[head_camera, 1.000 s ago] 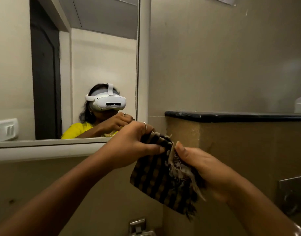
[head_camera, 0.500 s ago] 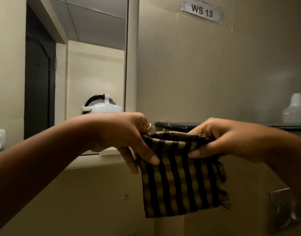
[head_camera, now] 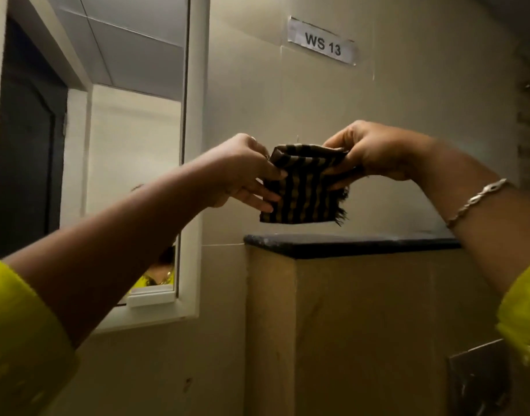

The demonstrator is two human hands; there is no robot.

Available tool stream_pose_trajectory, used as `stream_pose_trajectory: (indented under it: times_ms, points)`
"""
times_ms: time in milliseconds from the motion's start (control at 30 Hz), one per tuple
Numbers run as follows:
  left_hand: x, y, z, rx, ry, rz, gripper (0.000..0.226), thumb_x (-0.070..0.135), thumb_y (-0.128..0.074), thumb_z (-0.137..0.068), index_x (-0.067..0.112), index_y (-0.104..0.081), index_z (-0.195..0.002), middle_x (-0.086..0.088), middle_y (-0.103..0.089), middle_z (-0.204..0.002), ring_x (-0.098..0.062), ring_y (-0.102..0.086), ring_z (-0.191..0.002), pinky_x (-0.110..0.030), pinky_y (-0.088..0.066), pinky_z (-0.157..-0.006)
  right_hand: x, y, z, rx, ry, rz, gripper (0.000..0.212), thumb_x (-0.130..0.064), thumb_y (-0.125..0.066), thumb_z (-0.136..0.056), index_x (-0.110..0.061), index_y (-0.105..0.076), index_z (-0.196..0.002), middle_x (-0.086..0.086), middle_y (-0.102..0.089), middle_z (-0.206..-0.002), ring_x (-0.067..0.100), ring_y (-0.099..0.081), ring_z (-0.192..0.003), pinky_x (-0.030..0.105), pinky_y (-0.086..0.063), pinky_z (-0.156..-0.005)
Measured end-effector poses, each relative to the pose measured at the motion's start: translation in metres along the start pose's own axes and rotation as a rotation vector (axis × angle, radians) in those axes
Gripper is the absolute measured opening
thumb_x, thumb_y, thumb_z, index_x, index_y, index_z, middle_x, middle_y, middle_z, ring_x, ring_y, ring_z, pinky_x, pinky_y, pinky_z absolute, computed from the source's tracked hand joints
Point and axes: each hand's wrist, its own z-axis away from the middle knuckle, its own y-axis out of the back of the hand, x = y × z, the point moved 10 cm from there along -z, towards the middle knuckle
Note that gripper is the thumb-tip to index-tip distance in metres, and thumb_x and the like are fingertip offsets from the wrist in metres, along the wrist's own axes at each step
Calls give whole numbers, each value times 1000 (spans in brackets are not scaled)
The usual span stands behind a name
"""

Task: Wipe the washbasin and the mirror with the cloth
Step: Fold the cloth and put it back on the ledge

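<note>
A dark brown and tan checked cloth, folded small with a frayed right edge, hangs in the air in front of the beige wall. My left hand pinches its upper left corner and my right hand pinches its upper right corner. The mirror in a white frame fills the left side, just left of my left hand; my left forearm crosses in front of it. The washbasin is out of sight.
A boxed-in column with a black stone top stands below the cloth. A label reading WS 13 is stuck high on the wall. A metal wall plate sits at the lower right.
Both hands have lifted the cloth above the black ledge, and it now hangs shorter, folded smaller. The view has tilted up; the white bottle on the ledge is out of sight.
</note>
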Motion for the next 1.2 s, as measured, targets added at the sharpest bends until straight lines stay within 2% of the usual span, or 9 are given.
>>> stream_pose_trajectory:
  times_ms: [67,200,367,467,633,900,1000,1100,1200]
  points:
    - [0,-4,-12,55,-99,-46,8,3,-56,-85,8,-55,-91,-12,-62,-94,-23,-66,-86,-30,-58,-65,5,8,-10,106,61,72,24,15,-52,-82,-2,-68,-90,7,-67,-77,13,-64,-72,17,-53,-61]
    - [-17,-17,-36,209,-278,-298,20,4,-60,-83,19,-52,-72,-9,-58,-93,-14,-56,-80,-23,-52,-70,39,4,-28,210,92,135,34,18,-48,-82,1,-64,-107,0,-62,-78,9,-56,-73,8,-45,-58]
    - [-69,-46,-56,119,-189,-452,14,2,-57,-83,6,-62,-95,-15,-62,-107,-20,-58,-93,-25,-48,-80,96,-31,-32,120,14,189,41,16,-45,-84,-10,-62,-111,-2,-63,-82,-5,-56,-69,8,-41,-64]
    - [-73,-55,-56,78,-204,-494,19,4,-55,-85,4,-62,-102,-15,-63,-110,-24,-58,-101,-24,-44,-80,114,-36,-34,88,8,199,46,22,-43,-80,-5,-63,-112,5,-65,-98,12,-60,-91,24,-44,-85]
    - [-64,-57,-54,92,-227,-567,18,11,-59,-84,9,-65,-101,-12,-66,-107,-26,-58,-99,-29,-45,-80,119,-37,-31,15,30,200,56,29,-38,-75,-9,-63,-108,3,-64,-100,-14,-60,-69,5,-44,-72]
    - [-40,-57,-42,225,-340,-943,27,46,-54,-85,28,-67,-101,1,-69,-101,-21,-57,-92,-29,-41,-71,127,-39,-22,-100,-29,139,46,14,-45,-80,-20,-63,-105,-3,-66,-105,8,-60,-97,12,-52,-75]
    - [-45,-62,-46,123,-337,-939,33,49,-53,-84,25,-66,-105,4,-62,-114,-19,-42,-110,-37,-31,-84,124,-39,-17,-144,-65,57,37,-15,-48,-68,-21,-68,-99,-12,-68,-100,2,-61,-95,12,-50,-74]
    - [-45,-68,-39,38,-393,-746,33,42,-56,-85,19,-66,-106,0,-65,-113,-18,-49,-107,-38,-43,-88,118,-29,-21,-18,-8,35,29,-31,-51,-76,-19,-70,-95,-9,-69,-101,5,-61,-100,23,-48,-89]
    - [-45,-70,-31,-7,-432,-558,34,38,-59,-83,12,-69,-102,-8,-70,-100,-21,-63,-86,-37,-54,-74,111,-26,-22,69,69,94,10,-18,-60,-87,-21,-70,-88,-4,-70,-93,7,-64,-91,21,-50,-84]
